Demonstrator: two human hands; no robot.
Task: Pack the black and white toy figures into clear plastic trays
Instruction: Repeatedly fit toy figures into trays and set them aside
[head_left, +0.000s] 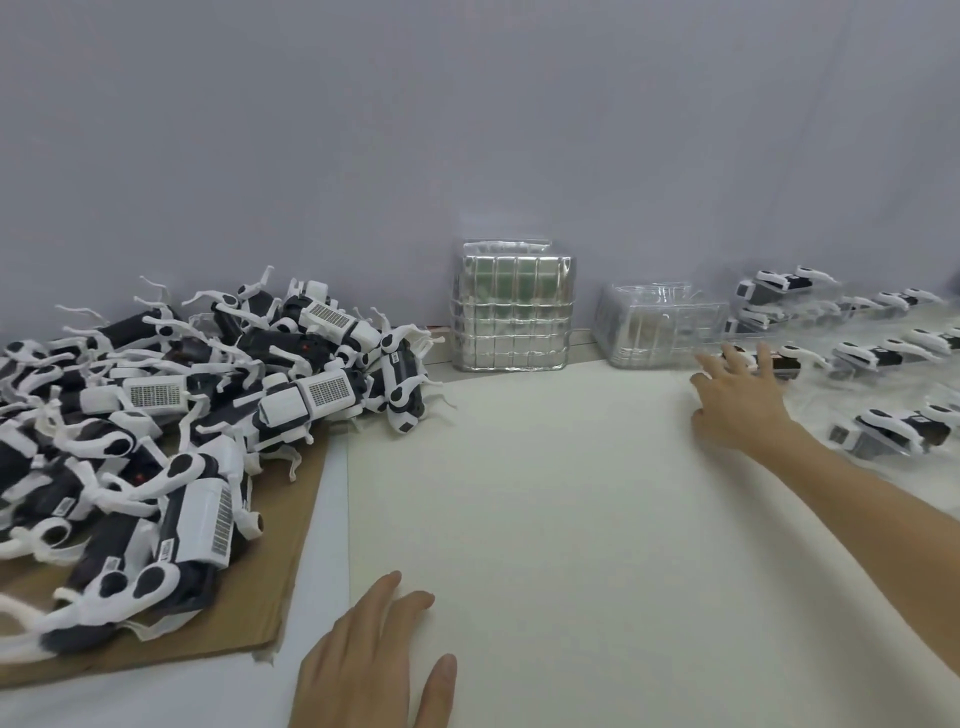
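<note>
Grey wall behind, white paper-covered tabletop (545, 493). Landmark is the tall stack of empty clear plastic trays (511, 312).

Left of the stack: big heap of loose black and white toy figures (208, 395) on a brown cardboard sheet (296, 545), not yet packed.

Nearer than the stack: left hand (374, 660) flat on the paper, fingers slightly apart, holding nothing.

Right of the stack: shorter pile of clear trays (654, 327), then right hand (737, 395) with fingers spread, gripping nothing, at the edge of the filled clear trays of figures (883, 358).

Judgement: well under half done.
</note>
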